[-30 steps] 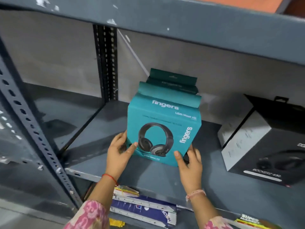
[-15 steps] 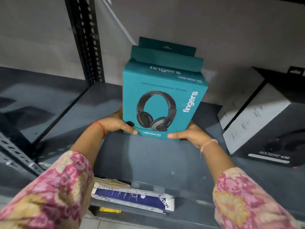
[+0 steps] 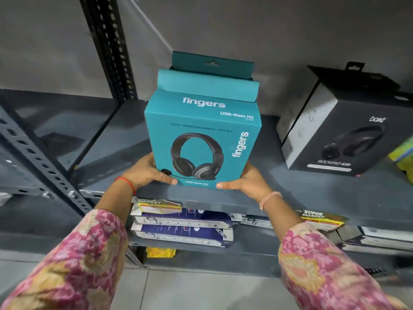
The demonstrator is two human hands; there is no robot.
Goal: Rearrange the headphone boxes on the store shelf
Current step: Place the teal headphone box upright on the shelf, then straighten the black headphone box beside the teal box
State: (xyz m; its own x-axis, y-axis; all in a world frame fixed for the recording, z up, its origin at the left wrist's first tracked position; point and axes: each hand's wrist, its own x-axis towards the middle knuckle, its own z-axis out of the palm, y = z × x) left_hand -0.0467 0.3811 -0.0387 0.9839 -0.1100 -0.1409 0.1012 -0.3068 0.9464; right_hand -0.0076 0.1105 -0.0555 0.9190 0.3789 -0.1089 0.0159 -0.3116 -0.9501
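Note:
A teal "fingers" headphone box [image 3: 202, 130] stands upright at the front of the grey metal shelf [image 3: 312, 193], its printed face toward me. Another teal box [image 3: 212, 64] shows just behind it, mostly hidden. My left hand [image 3: 148, 171] grips the front box's lower left corner, thumb on its face. My right hand [image 3: 243, 182] grips the lower right corner the same way. A black and white "boat" headphone box [image 3: 342, 135] sits on the same shelf to the right, apart from my hands.
A perforated black upright [image 3: 107, 48] rises at the back left; a grey slotted post [image 3: 44, 166] slants at the front left. Flat blue and white boxes [image 3: 183, 229] are stacked on the shelf below. Something yellow-green [image 3: 404, 157] shows at the right edge.
The teal box has come forward from the back of the shelf to near its front edge, both hands gripping its lower corners. The view has pulled back and dropped.

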